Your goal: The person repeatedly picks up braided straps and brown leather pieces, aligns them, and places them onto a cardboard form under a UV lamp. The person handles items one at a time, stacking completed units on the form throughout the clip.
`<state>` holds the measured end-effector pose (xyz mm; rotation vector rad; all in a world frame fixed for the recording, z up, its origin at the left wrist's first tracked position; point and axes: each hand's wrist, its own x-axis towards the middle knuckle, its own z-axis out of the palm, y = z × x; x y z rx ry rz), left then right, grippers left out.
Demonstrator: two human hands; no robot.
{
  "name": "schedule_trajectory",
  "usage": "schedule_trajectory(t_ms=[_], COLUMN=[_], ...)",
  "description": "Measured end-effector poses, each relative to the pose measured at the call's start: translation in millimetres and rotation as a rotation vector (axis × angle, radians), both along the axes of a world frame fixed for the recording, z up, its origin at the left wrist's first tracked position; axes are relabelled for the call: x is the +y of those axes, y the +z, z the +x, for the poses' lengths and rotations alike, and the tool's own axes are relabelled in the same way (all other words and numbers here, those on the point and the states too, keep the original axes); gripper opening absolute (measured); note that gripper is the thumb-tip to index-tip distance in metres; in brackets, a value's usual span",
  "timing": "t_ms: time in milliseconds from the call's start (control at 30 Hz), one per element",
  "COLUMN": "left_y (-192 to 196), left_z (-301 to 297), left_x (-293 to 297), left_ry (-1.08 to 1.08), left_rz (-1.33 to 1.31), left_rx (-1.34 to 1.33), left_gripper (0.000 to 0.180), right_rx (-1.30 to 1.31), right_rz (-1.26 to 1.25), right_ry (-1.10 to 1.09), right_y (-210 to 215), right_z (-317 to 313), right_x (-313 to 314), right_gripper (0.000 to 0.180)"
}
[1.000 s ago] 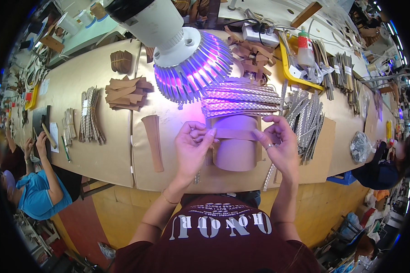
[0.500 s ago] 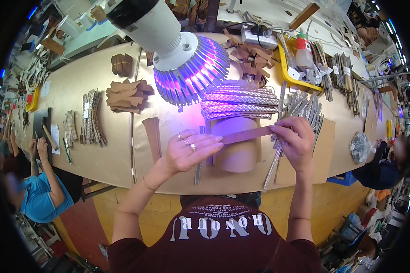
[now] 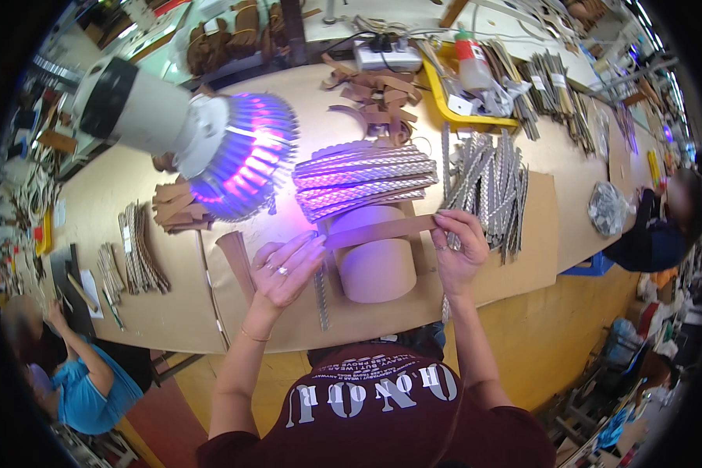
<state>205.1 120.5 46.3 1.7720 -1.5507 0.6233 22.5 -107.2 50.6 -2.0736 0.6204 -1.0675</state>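
Between my two hands a flat brown leather-like strip (image 3: 384,232) is stretched almost level over a tan cylinder (image 3: 378,271) lying on the table. The strip's left end is at the fingertips of my left hand (image 3: 287,273), whose long fingers lie straight and together, with rings on them. My right hand (image 3: 462,251) pinches the other end between thumb and fingers. Just behind the cylinder lies a row of silvery braided strips (image 3: 366,181). One narrow braided strip (image 3: 321,300) lies left of the cylinder. More plain brown strips (image 3: 235,257) lie beside my left hand.
A lit lamp (image 3: 242,156) with a finned head hangs over the table at the left. Loose braided strips (image 3: 487,187) lie on the right, near cardboard (image 3: 534,234). Behind stand a yellow tray (image 3: 476,121) with a bottle (image 3: 472,62) and brown scraps (image 3: 378,93). A co-worker in blue (image 3: 93,390) sits at far left.
My view has shifted, so the lamp and table goods sit further left in the picture. Both hands still hold the brown strip over the cylinder, now with more of its length showing between them.
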Motion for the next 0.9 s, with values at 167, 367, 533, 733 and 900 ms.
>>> schedule_trajectory(t_ms=[167, 367, 533, 733, 900], left_y=[-14.0, -12.0, 47.7, 96.9, 109.4], left_z=[-8.1, -21.9, -49.5, -67.3, -62.4], left_x=[-0.8, -9.1, -16.5, -97.6, -110.4], left_ry=[0.006, 0.099, 0.131, -0.045, -0.149], left_rz=[0.046, 0.112, 0.088, 0.379, 0.505], left_rx=[-0.005, 0.063, 0.263, 0.533, 1.153], left_gripper=[0.028, 0.034, 0.041, 0.028, 0.023], right_rx=[-0.047, 0.046, 0.032, -0.100, -0.168], right_rz=[0.113, 0.020, 0.008, -0.054, 0.061], right_ry=[-0.017, 0.024, 0.079, 0.134, 0.087], right_y=[-5.3, -7.3, -1.9, 20.2, 44.3], right_z=[3.3, 3.8, 1.5, -4.3, -16.9], right_x=[3.5, 2.7, 3.1, 5.4, 1.3], right_gripper=[0.022, 0.024, 0.026, 0.028, 0.029])
